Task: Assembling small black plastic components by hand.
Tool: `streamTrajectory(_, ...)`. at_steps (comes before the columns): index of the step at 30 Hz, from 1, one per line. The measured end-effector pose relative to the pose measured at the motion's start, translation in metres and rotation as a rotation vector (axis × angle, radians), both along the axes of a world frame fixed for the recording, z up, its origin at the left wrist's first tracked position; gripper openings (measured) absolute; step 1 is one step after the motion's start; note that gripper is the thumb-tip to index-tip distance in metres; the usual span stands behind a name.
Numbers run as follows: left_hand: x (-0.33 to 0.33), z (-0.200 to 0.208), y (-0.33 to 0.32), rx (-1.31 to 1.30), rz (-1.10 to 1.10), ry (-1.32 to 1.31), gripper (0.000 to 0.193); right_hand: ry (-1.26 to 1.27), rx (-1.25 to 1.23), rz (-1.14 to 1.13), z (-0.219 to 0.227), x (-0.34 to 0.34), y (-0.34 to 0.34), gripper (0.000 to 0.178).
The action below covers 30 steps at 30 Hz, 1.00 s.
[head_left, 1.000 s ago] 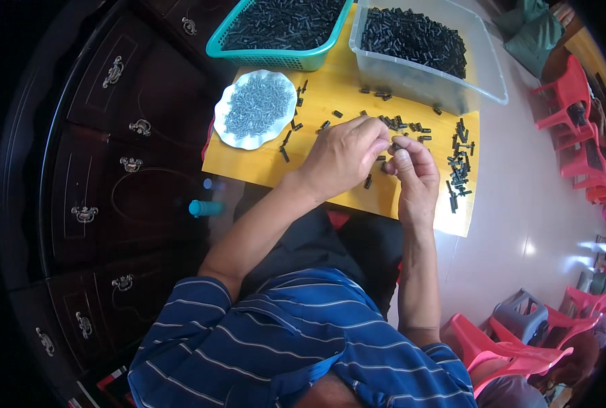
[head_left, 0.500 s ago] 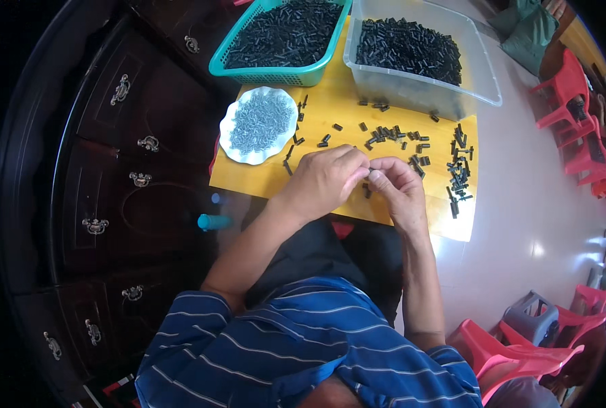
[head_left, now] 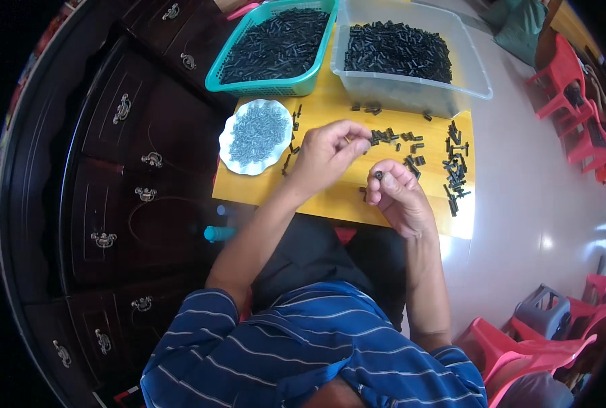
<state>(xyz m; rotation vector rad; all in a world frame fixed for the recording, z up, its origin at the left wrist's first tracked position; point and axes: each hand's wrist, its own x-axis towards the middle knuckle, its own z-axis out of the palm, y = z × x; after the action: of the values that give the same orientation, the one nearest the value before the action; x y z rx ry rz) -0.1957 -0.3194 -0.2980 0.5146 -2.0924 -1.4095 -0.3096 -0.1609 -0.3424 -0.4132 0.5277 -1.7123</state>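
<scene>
My right hand (head_left: 403, 198) is closed in a pinch on a small black tube (head_left: 379, 175), its round end turned up between thumb and fingers. To its left, my left hand (head_left: 333, 153) hovers over the yellow table, thumb and forefinger slightly apart with nothing visible between them. Its fingertips are beside a loose cluster of short black tubes (head_left: 386, 136). More black tubes lie just behind my right hand (head_left: 412, 166). A white scalloped plate (head_left: 231, 160) full of small clear or silvery pieces (head_left: 258, 132) stands left of my left hand.
At the back of the yellow table (head_left: 303, 182) stand a green basket (head_left: 275, 87) and a clear plastic bin (head_left: 405, 92), both filled with black tubes. Black pieces with thin stems (head_left: 456, 166) line the right edge. A dark cabinet (head_left: 167, 224) is at left; red chairs (head_left: 500, 353) are at right.
My hands, together before, have parted. My left hand has moved back and up toward the loose tubes; my right hand keeps a black tube and has turned so its end shows.
</scene>
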Motion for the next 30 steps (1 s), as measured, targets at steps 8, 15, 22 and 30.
streamTrajectory(8,-0.046,-0.032,-0.048,-0.650,0.109,-0.213,0.018,0.077,0.041,-0.007,0.004,-0.006,0.001,0.020)
streamTrajectory(15,-0.042,-0.042,-0.027,-0.595,-0.011,-0.340,0.011,0.271,0.058,0.223,0.012,0.000,0.005,0.019)
streamTrajectory(22,-0.036,-0.047,-0.028,-0.669,0.027,-0.350,0.010,0.257,-0.014,0.292,0.017,0.004,0.003,0.019)
streamTrajectory(30,-0.040,-0.044,-0.022,-0.622,0.018,-0.469,0.011,0.266,0.006,0.287,0.017,0.008,0.002,0.020)
